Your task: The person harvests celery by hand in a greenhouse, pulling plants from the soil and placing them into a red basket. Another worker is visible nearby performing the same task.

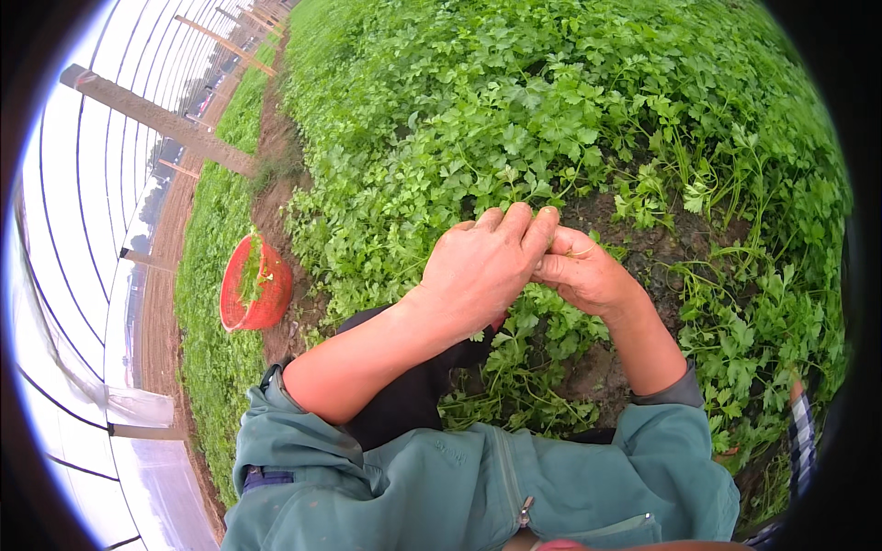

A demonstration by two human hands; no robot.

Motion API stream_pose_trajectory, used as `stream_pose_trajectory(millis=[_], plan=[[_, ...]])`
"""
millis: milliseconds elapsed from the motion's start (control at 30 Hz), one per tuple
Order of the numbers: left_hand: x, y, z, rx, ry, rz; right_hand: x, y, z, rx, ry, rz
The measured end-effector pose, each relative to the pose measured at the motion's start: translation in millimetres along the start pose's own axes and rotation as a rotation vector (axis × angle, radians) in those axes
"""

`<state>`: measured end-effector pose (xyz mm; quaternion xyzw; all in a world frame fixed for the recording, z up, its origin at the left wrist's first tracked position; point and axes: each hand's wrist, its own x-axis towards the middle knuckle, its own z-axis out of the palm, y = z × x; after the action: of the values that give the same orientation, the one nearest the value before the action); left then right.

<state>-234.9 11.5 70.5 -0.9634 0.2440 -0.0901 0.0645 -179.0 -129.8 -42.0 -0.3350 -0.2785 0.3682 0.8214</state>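
My left hand (486, 258) is laid back-up over the fingers of my right hand (582, 268), just above a stand of leafy celery-like plants (441, 158). A thin pale stem (582, 253) shows at the right hand's fingers. Whatever lies between the two hands is mostly hidden, so the left hand's hold is unclear. Below them, cut or loose leafy stems (530, 365) lie on the ground in front of my dark trousers. Bare dark soil (620, 231) shows beside the right hand.
A red plastic basket (279, 293) with some greens in it stands at the left on a dirt path (275, 200). Concrete posts (165, 120) and arched greenhouse ribs rise beyond. At the lower right edge, a checked sleeve (801, 430) of another person shows.
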Motion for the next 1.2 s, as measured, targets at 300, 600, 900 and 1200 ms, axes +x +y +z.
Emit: stream_pose_trajectory(millis=[300, 600, 900, 1200], plan=[[-38.3, -32.5, -33.0, -0.025, 0.213, -0.214, -3.6, -32.3, -10.1, -0.25, 0.005, -0.061], [-218.1, -132.6, -136.8, 0.695, 0.577, -0.458, -21.2, -30.2, -74.0, -0.113, 0.354, -0.044], [-361.7, -341.8, -150.1, 0.448, -0.673, -1.583, -29.8, -29.5, -66.8, -0.15, 0.434, -0.073], [-213.9, -246.3, -112.7, 0.169, -0.085, -0.749, -70.9, -72.5, -84.1, -0.493, 0.544, -0.208]])
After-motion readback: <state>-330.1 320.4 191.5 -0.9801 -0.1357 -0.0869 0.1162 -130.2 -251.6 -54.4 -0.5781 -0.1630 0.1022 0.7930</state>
